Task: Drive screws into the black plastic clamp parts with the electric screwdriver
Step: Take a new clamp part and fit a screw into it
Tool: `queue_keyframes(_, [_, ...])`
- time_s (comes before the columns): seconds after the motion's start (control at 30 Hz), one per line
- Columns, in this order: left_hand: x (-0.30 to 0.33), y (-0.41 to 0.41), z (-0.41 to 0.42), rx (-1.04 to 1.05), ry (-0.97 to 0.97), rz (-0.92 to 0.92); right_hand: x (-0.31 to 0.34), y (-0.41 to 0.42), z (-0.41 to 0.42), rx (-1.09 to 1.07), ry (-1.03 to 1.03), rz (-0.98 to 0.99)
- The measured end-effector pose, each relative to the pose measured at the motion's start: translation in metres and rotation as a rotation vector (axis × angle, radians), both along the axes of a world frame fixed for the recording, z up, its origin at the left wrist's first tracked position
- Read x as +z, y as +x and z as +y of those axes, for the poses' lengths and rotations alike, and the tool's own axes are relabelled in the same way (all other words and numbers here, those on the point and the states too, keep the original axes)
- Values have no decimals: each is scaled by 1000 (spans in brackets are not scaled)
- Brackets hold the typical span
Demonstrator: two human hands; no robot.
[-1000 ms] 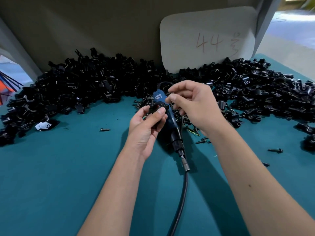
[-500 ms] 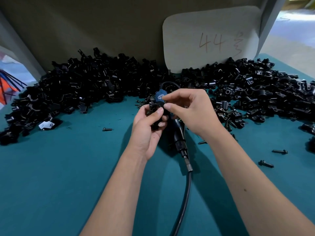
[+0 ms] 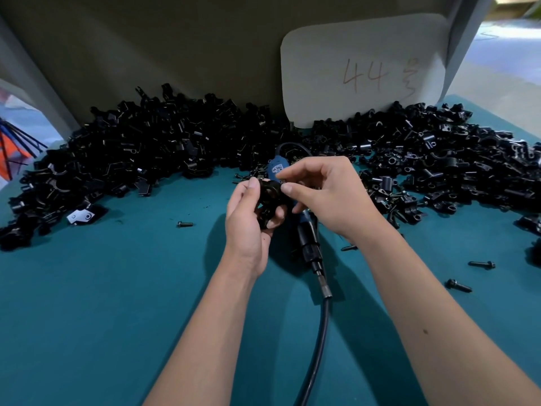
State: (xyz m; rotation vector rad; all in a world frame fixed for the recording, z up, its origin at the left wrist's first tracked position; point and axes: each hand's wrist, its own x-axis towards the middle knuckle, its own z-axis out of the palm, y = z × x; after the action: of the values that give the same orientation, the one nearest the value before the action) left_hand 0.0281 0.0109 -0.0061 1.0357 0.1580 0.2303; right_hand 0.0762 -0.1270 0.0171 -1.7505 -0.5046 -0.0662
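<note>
Since the earlier frame the right hand (image 3: 330, 197) had drawn its fingertips in against the clamp part (image 3: 270, 197), pinching at its 3 o'clock edge; whether a screw sat between them could not be made out. The left hand (image 3: 248, 218) gripped that black, ring-shaped part at centre. The electric screwdriver (image 3: 307, 232) lay beneath, largely hidden. Four loose screws (image 3: 481, 263) were countable; the clamp heap (image 3: 146, 153) at 12 o'clock was uncountable.

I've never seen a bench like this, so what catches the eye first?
A huge heap of black clamp parts curves along the back of the teal table. At centre, the left hand grips one clamp part while the right hand pinches at it.
</note>
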Motion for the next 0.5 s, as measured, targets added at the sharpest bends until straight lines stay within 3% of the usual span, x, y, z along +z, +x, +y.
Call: queue_keyframes(0.5, [2, -1, 1, -155, -211, 12, 8, -3, -8, -9, 176, 196])
